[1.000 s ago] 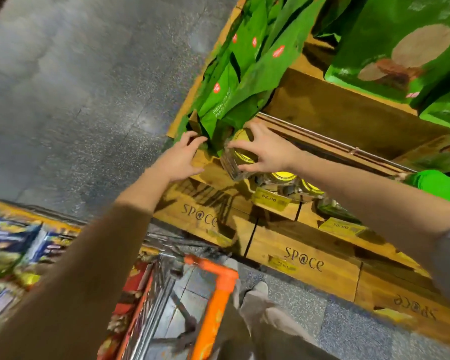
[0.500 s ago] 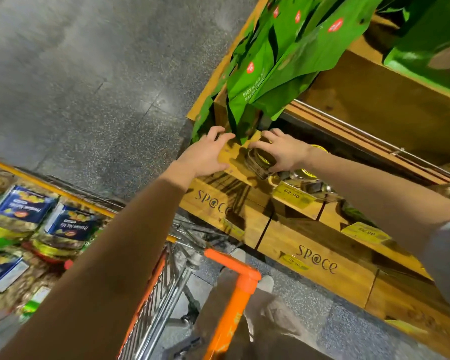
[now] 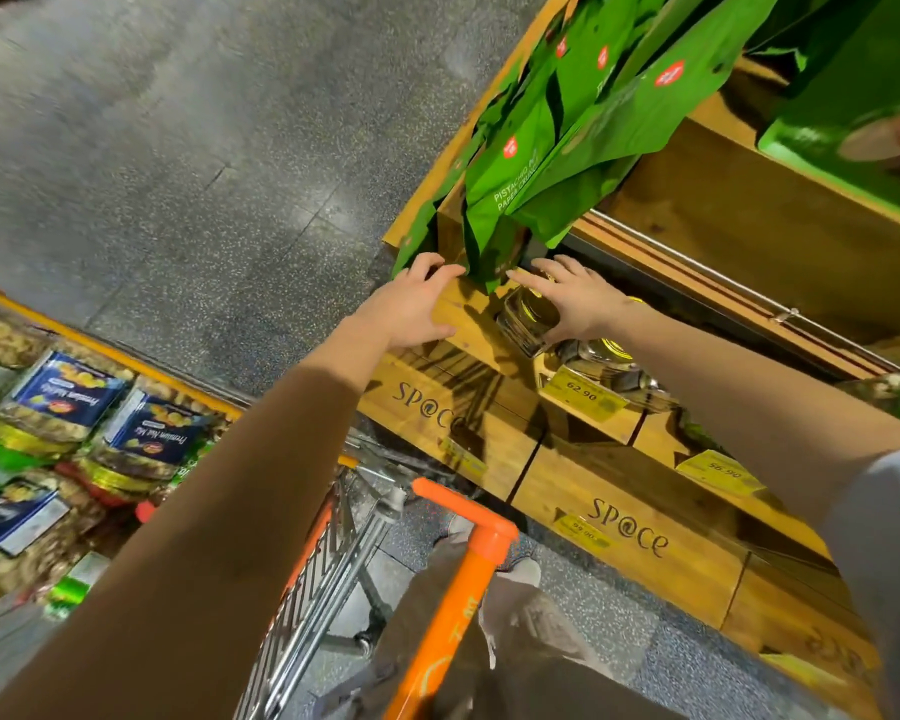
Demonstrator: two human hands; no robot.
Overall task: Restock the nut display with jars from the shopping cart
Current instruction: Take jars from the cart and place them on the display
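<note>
Wooden nut display [image 3: 494,397], right hand [image 3: 578,304] curled round jar [image 3: 528,324], left hand [image 3: 417,304] slack on its edge

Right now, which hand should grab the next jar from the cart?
Probably the left hand: it holds nothing, just rests on the crate, and the cart is on its side. The right hand holds a jar.

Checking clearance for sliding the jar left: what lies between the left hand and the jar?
Head view: a bare strip of the crate lies between the left hand and the jar, with a green pouch hanging down over it.
</note>
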